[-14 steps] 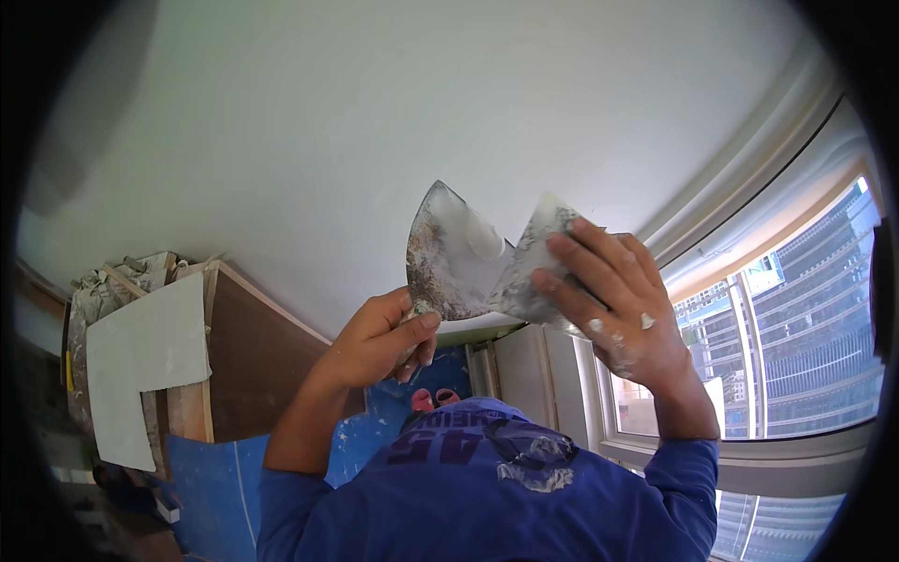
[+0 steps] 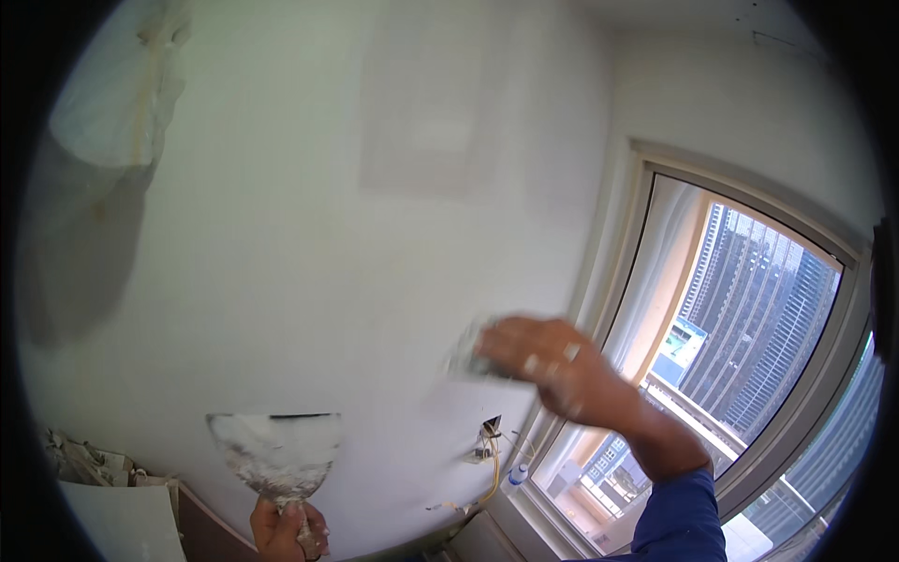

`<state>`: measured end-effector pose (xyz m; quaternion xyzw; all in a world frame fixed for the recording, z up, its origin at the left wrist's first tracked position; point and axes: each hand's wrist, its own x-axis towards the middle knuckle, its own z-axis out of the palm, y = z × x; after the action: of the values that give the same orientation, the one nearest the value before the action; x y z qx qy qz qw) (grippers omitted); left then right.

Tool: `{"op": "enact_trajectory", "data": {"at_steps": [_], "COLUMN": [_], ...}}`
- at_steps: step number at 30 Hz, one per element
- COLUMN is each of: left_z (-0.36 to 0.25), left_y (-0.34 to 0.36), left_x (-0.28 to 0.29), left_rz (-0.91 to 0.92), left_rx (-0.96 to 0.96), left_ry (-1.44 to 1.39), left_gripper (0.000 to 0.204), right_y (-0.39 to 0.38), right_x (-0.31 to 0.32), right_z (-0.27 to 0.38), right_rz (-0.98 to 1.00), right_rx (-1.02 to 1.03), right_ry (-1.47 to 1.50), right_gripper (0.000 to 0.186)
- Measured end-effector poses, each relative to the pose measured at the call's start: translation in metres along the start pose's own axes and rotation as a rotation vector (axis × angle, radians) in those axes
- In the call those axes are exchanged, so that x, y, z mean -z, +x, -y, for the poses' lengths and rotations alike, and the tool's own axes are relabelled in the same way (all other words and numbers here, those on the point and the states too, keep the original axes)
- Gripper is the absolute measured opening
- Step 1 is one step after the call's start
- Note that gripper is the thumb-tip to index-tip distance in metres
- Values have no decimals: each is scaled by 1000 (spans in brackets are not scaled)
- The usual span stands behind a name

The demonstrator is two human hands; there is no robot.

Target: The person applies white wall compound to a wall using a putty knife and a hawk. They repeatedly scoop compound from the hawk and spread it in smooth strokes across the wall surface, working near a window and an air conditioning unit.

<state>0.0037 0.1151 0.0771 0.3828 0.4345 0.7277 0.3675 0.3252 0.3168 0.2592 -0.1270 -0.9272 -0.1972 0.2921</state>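
Observation:
My left hand (image 2: 287, 530) is closed round the handle of a wide putty knife (image 2: 281, 457), low in the view. Its flared blade points up, with white putty smeared over it. Farther up and to the right, my right hand (image 2: 573, 367) grips a second flat putty blade (image 2: 465, 354), blurred by motion and partly covered by the fingers. This blade is up at the white wall (image 2: 281, 272); whether it touches cannot be made out. White putty spots dot the back of my right hand.
A large window (image 2: 749, 300) fills the right side, with tall buildings outside. Low on the wall is an open socket box (image 2: 489, 429) with loose wires. A wrapped object (image 2: 108, 94) hangs at upper left. White board (image 2: 122, 520) stands at lower left.
The view has tilted up to the wall and window. My hands have moved apart: the left with its putty knife is low left, the right has carried its blade to the wall.

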Motion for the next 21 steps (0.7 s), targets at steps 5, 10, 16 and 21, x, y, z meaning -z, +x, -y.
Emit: {"op": "enact_trajectory", "data": {"at_steps": [5,10,16,21], "left_z": [35,77,100,97], "left_y": [-11,-26,-46,-55], "left_x": [23,13,16,8], "left_rz": [-106,-12,-105,-110], "left_rx": [-293,-171,-51,-3], "left_ry": [95,182,210,267], "left_gripper": [41,42,48,49], "right_y": [124,210,262,276], "right_x": [101,172,179,178], "right_z": [-71,-174,-189,-197], "right_rz": [-568,-656,-626,-669], "right_rx": [-256,-256,-230,-277], "right_ry": [-160,-465,-515,-533], "right_gripper": [39,38,45,45]}}
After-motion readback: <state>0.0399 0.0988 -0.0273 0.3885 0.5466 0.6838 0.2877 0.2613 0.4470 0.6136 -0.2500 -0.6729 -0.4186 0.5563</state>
